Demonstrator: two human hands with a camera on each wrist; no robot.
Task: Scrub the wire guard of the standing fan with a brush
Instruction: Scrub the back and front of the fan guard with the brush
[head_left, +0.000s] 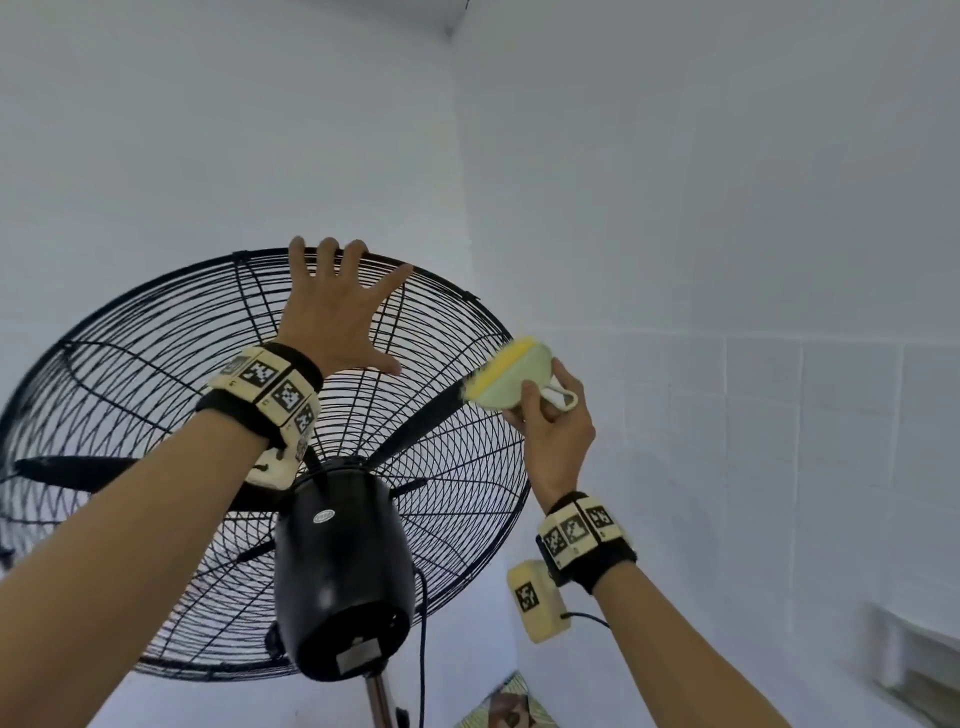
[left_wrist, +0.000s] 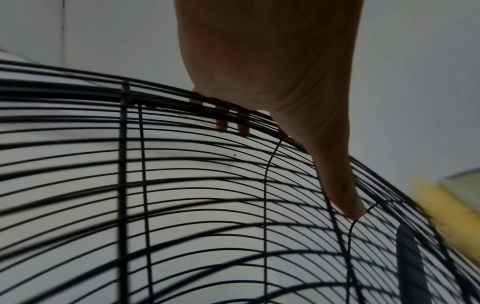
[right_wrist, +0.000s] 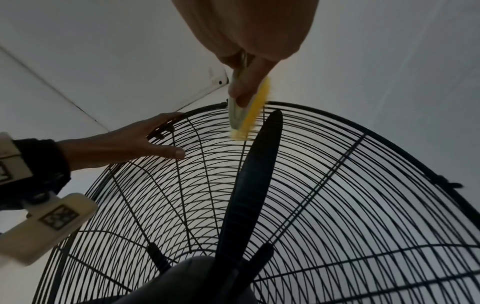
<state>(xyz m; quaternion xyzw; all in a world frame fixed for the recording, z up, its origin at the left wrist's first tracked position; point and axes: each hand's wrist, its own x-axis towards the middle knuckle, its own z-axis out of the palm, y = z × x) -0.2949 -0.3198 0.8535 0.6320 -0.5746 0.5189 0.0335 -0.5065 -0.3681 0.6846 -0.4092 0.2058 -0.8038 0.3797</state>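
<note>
We are behind the black standing fan (head_left: 343, 571) and looking up at it; its round black wire guard (head_left: 156, 415) fills the lower left of the head view, with the glossy black motor housing (head_left: 340, 582) bulging toward us at the guard's centre and a chrome pole (head_left: 379, 701) dropping below it. Our left hand (head_left: 337, 317) is spread flat against the guard near its top edge; the fingers (left_wrist: 221, 125) reach over the top rim, and in the left wrist view two fingertips show through the wires on the far side; the thumb (left_wrist: 345, 195) stretches out along the wires and touches them. Our right hand (head_left: 556, 431) pinches a pale green brush with yellow bristles (head_left: 511, 376); thumb and fingers curl round its body, and a small loop handle (head_left: 563, 397) pokes out beside the fingers. The bristles meet the guard at its upper right edge; in the right wrist view the brush (right_wrist: 248, 115) sits against the wires just beside a black fan blade (right_wrist: 257, 179) that lies inside the cage; the brush looks blurred there. The two hands are near each other but apart; the left is higher, on the top edge. Both wrists wear black bands with cream marker blocks (head_left: 270, 384). White walls (head_left: 727, 208) meet in a corner behind the fan; the lower right wall is tiled.
</note>
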